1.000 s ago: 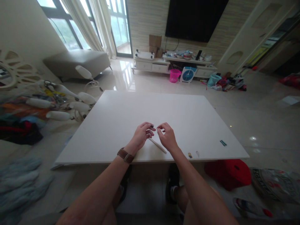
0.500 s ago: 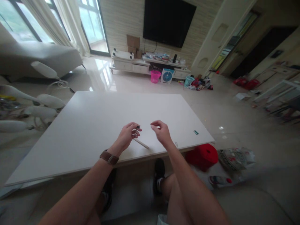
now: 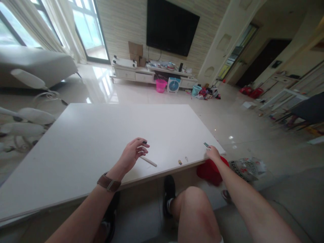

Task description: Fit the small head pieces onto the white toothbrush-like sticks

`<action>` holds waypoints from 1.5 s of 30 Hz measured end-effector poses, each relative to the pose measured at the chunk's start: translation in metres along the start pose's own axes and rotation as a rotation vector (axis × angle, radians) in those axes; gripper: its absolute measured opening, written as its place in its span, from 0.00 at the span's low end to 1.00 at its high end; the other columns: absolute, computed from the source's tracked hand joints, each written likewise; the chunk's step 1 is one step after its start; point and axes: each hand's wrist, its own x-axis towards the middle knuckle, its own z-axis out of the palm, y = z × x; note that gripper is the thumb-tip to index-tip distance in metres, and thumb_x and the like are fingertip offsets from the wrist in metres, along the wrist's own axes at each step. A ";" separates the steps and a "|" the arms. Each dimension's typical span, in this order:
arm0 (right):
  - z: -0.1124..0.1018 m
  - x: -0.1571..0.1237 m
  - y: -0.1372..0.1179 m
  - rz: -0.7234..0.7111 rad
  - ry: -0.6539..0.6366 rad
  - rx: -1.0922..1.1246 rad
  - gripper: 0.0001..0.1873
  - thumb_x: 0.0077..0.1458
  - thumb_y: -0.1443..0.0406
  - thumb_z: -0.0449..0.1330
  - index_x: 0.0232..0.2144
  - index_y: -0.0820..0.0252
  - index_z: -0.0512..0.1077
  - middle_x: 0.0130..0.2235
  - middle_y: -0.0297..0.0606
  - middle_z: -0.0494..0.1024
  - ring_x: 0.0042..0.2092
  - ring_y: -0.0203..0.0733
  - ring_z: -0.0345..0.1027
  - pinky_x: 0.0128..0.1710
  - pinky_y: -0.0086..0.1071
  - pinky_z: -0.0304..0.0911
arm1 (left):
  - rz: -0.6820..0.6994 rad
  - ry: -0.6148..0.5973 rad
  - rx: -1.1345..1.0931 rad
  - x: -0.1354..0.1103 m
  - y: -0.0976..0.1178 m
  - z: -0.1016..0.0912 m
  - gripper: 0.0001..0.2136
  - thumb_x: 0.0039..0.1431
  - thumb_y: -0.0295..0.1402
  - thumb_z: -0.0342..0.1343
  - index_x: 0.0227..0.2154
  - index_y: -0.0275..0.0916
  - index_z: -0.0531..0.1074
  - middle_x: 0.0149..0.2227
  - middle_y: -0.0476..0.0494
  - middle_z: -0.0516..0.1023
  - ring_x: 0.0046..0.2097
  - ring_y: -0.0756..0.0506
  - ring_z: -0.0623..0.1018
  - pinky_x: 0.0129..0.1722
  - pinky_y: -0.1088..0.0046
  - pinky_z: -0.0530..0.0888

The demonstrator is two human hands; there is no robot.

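Observation:
My left hand [image 3: 131, 154] rests on the white table [image 3: 83, 135] with its fingers curled round a small black piece at the fingertips. A thin pale stick [image 3: 149, 161] lies on the table just under that hand. My right hand [image 3: 213, 153] is stretched out to the table's right corner, its fingers touching a small green and black object [image 3: 206, 145] there. Two tiny bits [image 3: 182, 161] lie near the front edge between the hands.
A red stool [image 3: 209, 170] stands on the floor under the table's right corner, beside a printed bag [image 3: 246, 166]. White lamp parts [image 3: 27, 121] lie left of the table. A TV cabinet [image 3: 152, 72], pink bin and blue fan stand at the back wall.
My right hand has left the left hand and reached right to the small green object at the table's corner. The view has swung to the right. The left hand has stayed put.

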 end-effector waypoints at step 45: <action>0.073 -0.199 -0.309 -0.683 0.030 0.810 0.05 0.60 0.64 0.61 0.35 0.57 0.77 0.38 0.37 0.78 0.42 0.41 0.71 0.39 0.34 0.67 | -0.036 0.116 -0.301 -0.004 0.002 -0.030 0.11 0.57 0.34 0.54 0.39 0.32 0.74 0.42 0.32 0.80 0.38 0.42 0.82 0.42 0.68 0.78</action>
